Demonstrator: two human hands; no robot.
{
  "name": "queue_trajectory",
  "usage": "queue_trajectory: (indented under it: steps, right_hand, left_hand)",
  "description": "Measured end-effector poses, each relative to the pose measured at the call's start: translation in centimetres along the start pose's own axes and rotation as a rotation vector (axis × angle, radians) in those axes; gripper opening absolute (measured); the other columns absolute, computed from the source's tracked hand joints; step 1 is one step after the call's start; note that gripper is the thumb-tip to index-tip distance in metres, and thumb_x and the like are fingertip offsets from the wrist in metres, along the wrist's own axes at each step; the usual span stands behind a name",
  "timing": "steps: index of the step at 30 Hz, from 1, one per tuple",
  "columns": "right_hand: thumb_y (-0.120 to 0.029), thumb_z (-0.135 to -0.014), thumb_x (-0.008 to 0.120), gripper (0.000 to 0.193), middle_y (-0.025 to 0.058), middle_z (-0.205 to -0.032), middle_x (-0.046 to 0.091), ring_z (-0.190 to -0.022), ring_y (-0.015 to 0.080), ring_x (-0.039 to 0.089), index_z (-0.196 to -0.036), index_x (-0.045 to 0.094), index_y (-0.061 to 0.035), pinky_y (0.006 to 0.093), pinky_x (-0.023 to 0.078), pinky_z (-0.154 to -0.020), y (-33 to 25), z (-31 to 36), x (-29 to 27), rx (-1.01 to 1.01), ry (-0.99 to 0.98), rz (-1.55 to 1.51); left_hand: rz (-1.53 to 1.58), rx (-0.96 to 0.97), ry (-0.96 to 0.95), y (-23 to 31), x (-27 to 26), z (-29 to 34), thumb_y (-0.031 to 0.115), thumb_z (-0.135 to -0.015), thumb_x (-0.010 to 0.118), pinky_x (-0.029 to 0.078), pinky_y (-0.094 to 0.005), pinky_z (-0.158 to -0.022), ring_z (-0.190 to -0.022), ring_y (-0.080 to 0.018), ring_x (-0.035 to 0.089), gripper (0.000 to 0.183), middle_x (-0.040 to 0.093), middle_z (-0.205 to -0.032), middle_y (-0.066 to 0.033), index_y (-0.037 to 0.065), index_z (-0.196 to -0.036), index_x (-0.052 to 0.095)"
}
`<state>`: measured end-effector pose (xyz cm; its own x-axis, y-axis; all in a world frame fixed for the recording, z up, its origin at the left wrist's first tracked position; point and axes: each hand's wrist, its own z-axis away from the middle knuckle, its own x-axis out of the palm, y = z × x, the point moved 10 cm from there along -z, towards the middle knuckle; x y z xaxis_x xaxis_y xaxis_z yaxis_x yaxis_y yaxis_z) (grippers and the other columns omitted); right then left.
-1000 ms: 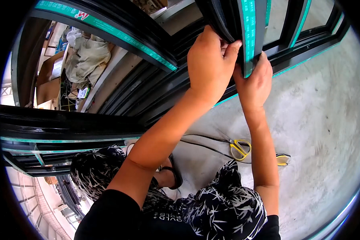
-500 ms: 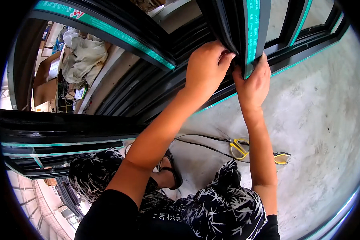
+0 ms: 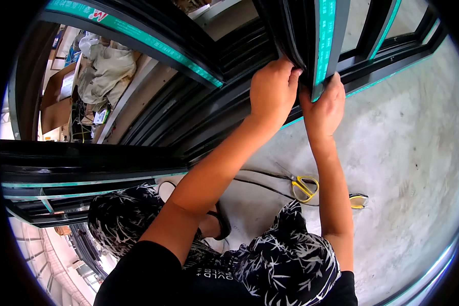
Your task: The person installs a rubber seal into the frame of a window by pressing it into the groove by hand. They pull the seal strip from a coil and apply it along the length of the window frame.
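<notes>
My left hand (image 3: 274, 92) is closed, with thumb and fingers pinching a black rubber sealing strip (image 3: 289, 43) that runs along the inner side of a dark frame bar. The bar carries teal printed film (image 3: 325, 41) on its face. Around the lower end of that bar, my right hand (image 3: 324, 113) is wrapped, its thumb beside the strip and its fingers on the far edge. The two hands are close together, thumbs almost meeting. Exactly where the strip enters the bar is hidden by my left fingers.
Scissors with yellow handles (image 3: 305, 189) lie on the concrete floor (image 3: 403, 153), beside a thin black strip (image 3: 260, 182). Another yellow-rimmed object (image 3: 358, 201) lies right of my forearm. More dark frames (image 3: 92, 158) stand at left. Beyond an opening sit crumpled cloth (image 3: 107, 71) and a cardboard box (image 3: 58, 104).
My left hand has shifted slightly right and down, closer to the right hand, still pinching the strip. The right hand stays on the bar's end, almost unmoved.
</notes>
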<state>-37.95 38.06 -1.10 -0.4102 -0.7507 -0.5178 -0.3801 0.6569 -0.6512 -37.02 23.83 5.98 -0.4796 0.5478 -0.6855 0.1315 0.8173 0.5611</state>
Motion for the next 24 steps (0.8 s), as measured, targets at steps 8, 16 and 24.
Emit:
queue_trajectory:
  steps: [8, 16, 24]
  right_hand:
    - [-0.017, -0.076, 0.081, 0.071, 0.0229, -0.112, 0.062, -0.106, 0.0432, 0.059, -0.135, 0.046, 0.0035, 0.0493, 0.049, -0.091, 0.1, -0.6, -0.5, -0.010, -0.007, 0.048]
    - [-0.011, -0.077, 0.067, 0.009, 0.0148, -0.064, 0.066, -0.071, 0.0363, 0.071, -0.069, 0.064, -0.0075, 0.0455, 0.057, -0.061, -6.0, 1.2, -4.9, -0.306, -0.805, 0.481]
    - [-0.006, -0.079, 0.070, 0.040, 0.0170, -0.098, 0.066, -0.087, 0.0337, 0.068, -0.117, 0.061, 0.0010, 0.0400, 0.057, -0.071, -30.6, -0.6, -18.7, -0.348, -0.880, -0.699]
  left_hand:
    - [0.136, -0.083, 0.064, -2.0, 0.8, 0.5, 0.012, -0.088, 0.072, 0.051, -0.0427, -0.065, -0.073, -0.0372, 0.067, 0.010, 0.070, -0.082, -0.0179, 0.003, -0.092, 0.072]
    - [0.207, -0.071, 0.130, -2.9, 1.0, 1.6, 0.015, -0.088, 0.071, 0.052, -0.0423, -0.067, -0.076, -0.0372, 0.068, 0.014, 0.069, -0.085, -0.0192, 0.004, -0.096, 0.071]
    - [0.317, -0.135, 0.115, -3.5, 1.5, 1.6, 0.019, -0.090, 0.071, 0.051, -0.0480, -0.068, -0.080, -0.0412, 0.066, 0.014, 0.069, -0.085, -0.0191, 0.005, -0.091, 0.069]
